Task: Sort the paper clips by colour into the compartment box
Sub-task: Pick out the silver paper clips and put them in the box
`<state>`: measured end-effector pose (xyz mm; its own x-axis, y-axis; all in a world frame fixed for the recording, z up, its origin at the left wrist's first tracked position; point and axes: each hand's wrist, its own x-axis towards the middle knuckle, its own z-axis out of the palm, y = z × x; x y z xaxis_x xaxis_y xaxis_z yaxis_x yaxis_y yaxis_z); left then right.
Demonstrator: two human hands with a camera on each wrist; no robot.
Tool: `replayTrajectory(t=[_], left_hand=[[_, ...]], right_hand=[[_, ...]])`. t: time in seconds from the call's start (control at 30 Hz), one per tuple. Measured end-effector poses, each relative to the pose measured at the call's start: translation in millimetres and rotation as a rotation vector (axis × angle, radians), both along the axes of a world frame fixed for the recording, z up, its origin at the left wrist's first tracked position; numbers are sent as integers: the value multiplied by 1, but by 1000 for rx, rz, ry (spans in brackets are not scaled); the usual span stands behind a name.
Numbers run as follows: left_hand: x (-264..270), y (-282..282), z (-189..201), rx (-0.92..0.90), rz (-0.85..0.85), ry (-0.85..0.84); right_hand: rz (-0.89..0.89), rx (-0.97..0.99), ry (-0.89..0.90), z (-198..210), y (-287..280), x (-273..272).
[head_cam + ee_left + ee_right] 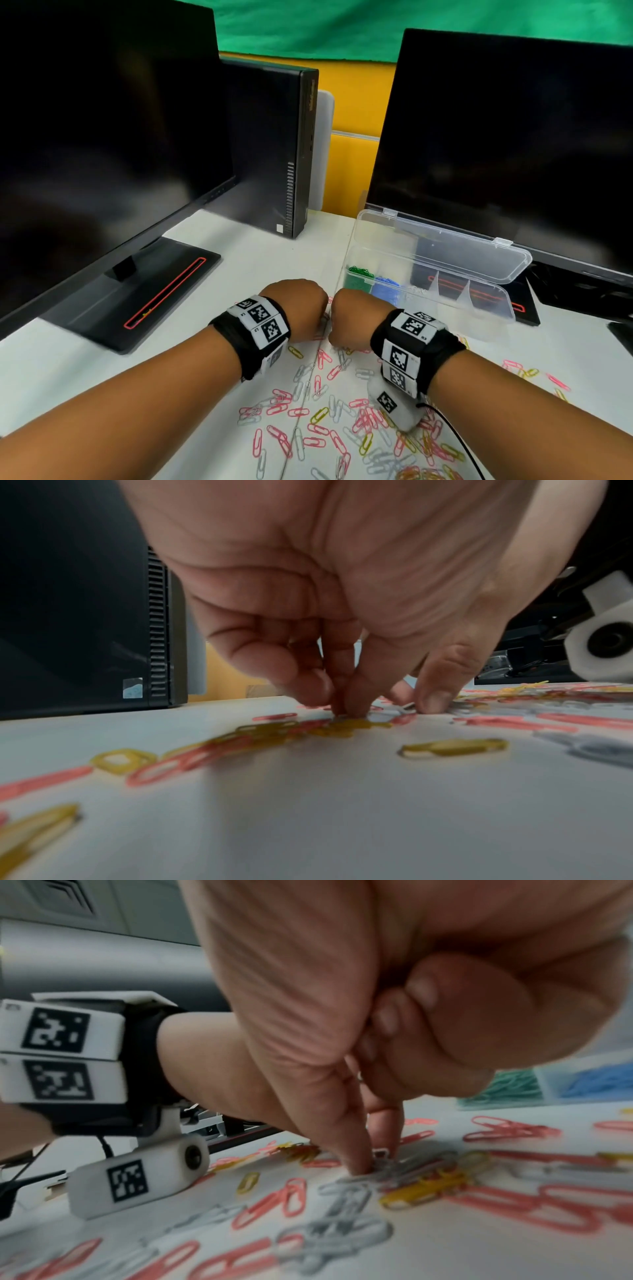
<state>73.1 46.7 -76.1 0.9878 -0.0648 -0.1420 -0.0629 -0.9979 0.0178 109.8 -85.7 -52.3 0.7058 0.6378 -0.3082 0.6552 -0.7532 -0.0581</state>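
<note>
Two hands working the pile: right hand (394, 1031) fingertips pinching a silver clip (383, 1164), left hand (342, 601) pinching at yellow clips (346, 725) on the desk (246, 260). Compartment box (493, 301) sitting open just beyond, holding green clips (358, 277) and blue clips (387, 287).

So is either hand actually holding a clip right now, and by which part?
The right hand pinches a silver clip by its upper end. The left hand only has fingertips down on yellow clips; a hold cannot be told.
</note>
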Motion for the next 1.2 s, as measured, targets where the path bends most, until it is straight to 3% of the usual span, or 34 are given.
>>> replayTrajectory(t=[0.17, 0.3, 0.37, 0.43, 0.47, 0.57, 0.63, 0.7, 0.77, 0.83, 0.9, 0.97, 1.03, 1.2], left_hand=[[0, -3, 2, 27, 12, 22], [-3, 3, 25, -75, 139, 51], [-8, 11, 47, -81, 157, -6], [-15, 22, 71, -157, 164, -83], [-18, 29, 78, -286, 191, -93], [-27, 46, 88, -865, 309, 0], [-33, 57, 85, -1038, 380, 10], [-38, 68, 78, -976, 419, -17], [-44, 77, 71, -714, 359, -16], [-53, 76, 65, -385, 220, 49], [-62, 65, 55, -190, 85, 144], [-69, 50, 46, -151, -52, 213], [-70, 39, 38, -115, -182, 243], [-67, 30, 32, -86, -385, 151]], right_hand=[[11, -31, 33, 3, -2, -7], [-31, 15, 82, 12, -16, 6], [-180, 276, 329, 21, -33, 21], [-456, 801, 775, 25, -57, 37], [-535, 1005, 962, 26, -68, 42], [-616, 1269, 1231, 20, -88, 50], [-649, 1334, 1284, 14, -89, 49], [-654, 1327, 1264, 11, -85, 44], [-602, 1202, 1129, 10, -79, 37], [-401, 894, 814, 10, -72, 29], [-66, 515, 406, 15, -65, 16], [177, 329, 238, 16, -58, 4], [283, 238, 158, 14, -54, -7], [307, 180, 95, -1, -51, -8]])
